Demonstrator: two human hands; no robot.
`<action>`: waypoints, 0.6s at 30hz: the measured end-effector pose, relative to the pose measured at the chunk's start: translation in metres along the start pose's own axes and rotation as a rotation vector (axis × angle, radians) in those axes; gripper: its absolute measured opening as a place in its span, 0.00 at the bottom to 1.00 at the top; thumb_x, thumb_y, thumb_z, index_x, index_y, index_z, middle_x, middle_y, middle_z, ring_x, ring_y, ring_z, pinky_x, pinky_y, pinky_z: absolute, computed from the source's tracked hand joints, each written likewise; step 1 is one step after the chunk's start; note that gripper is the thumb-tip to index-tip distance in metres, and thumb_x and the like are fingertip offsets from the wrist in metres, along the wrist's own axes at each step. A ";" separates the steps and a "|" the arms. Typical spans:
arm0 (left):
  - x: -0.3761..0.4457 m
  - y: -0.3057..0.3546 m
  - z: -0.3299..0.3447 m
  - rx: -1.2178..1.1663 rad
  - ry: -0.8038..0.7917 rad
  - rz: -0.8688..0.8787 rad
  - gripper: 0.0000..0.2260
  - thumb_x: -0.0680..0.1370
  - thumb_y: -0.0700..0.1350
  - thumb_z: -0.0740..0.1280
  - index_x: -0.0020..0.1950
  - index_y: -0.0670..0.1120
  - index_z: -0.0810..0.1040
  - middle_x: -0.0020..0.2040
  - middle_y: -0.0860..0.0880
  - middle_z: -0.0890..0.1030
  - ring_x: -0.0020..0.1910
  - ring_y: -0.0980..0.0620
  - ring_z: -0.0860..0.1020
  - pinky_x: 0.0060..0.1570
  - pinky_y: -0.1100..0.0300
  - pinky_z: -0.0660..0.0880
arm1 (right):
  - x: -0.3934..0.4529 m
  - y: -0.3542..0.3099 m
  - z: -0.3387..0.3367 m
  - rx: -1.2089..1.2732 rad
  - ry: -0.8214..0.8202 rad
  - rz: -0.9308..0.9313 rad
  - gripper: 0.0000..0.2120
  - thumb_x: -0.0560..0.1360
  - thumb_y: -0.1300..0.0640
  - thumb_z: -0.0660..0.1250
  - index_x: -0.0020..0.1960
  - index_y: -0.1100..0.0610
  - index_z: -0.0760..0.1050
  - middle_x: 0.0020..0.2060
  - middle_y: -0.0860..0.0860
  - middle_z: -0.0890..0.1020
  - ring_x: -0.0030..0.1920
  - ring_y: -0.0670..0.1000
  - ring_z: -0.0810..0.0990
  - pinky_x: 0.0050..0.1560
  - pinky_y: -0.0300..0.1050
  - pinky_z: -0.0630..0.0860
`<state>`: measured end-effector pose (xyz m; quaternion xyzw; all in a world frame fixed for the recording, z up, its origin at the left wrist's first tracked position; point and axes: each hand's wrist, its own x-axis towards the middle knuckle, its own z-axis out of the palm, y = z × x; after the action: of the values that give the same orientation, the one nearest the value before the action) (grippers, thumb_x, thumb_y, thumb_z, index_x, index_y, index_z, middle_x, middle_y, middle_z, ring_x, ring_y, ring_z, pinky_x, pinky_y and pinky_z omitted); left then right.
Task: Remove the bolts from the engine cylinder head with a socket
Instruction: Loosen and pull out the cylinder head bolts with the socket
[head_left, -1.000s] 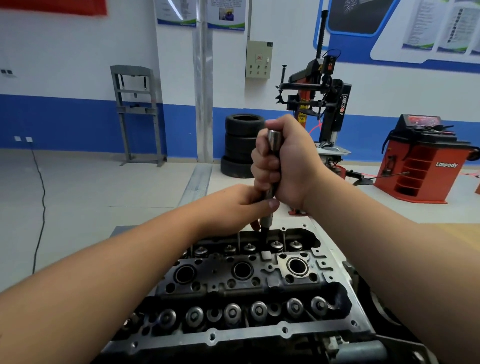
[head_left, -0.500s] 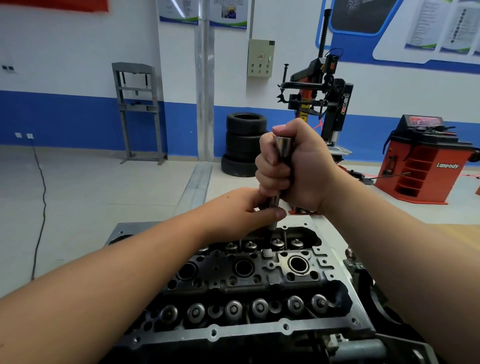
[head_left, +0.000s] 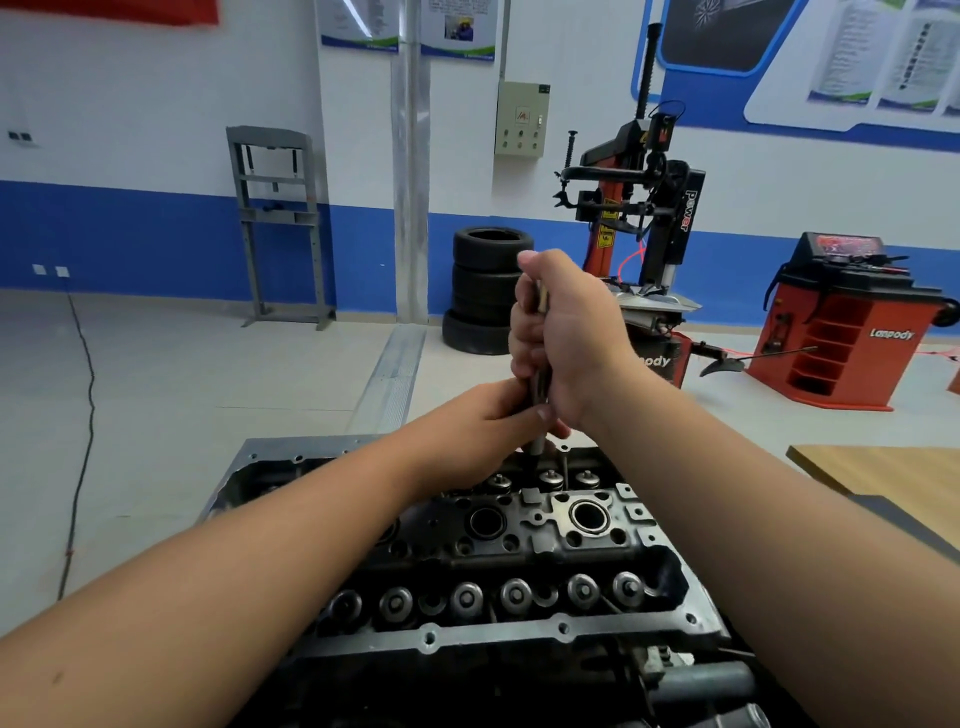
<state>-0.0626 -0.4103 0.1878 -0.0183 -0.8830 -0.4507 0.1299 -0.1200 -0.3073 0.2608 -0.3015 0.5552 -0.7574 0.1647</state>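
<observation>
- Cylinder head (head_left: 519, 551) fills the lower middle of the view, its left half hidden behind the left forearm and its near edge cut off by the frame.
- Right hand (head_left: 566, 338) has its grip clenched round an upright socket tool (head_left: 539, 447); most of the shaft is buried in the fist.
- Left hand (head_left: 483, 431) pinches the shaft just below the fist, fingertips hidden behind it.
- Tool's lower end meets the head's far row; any bolt under it is too dark to make out.
- Worktop (head_left: 883, 467) corner shows at right, cut off.
</observation>
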 end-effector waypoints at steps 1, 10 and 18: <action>-0.001 0.001 0.000 0.019 -0.003 0.009 0.09 0.86 0.54 0.62 0.55 0.54 0.80 0.42 0.59 0.84 0.33 0.67 0.76 0.33 0.72 0.69 | -0.002 0.001 0.003 -0.039 0.052 -0.011 0.16 0.78 0.52 0.61 0.33 0.53 0.67 0.22 0.47 0.65 0.23 0.48 0.60 0.26 0.41 0.60; 0.003 0.011 0.017 -0.178 0.160 -0.074 0.09 0.68 0.49 0.63 0.40 0.49 0.82 0.35 0.49 0.81 0.37 0.50 0.74 0.43 0.49 0.71 | -0.004 0.010 0.022 -0.158 0.258 -0.181 0.13 0.73 0.52 0.58 0.31 0.53 0.64 0.24 0.48 0.65 0.25 0.47 0.62 0.27 0.41 0.61; 0.022 0.016 0.044 -0.339 0.272 -0.162 0.15 0.70 0.38 0.60 0.24 0.49 0.69 0.23 0.49 0.68 0.22 0.52 0.64 0.29 0.58 0.61 | -0.001 0.006 0.006 -0.072 0.117 -0.065 0.14 0.69 0.53 0.58 0.25 0.51 0.65 0.22 0.49 0.63 0.21 0.49 0.58 0.24 0.37 0.58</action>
<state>-0.0906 -0.3669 0.1812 0.0919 -0.7676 -0.5999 0.2061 -0.1154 -0.3128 0.2564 -0.2803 0.5806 -0.7584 0.0960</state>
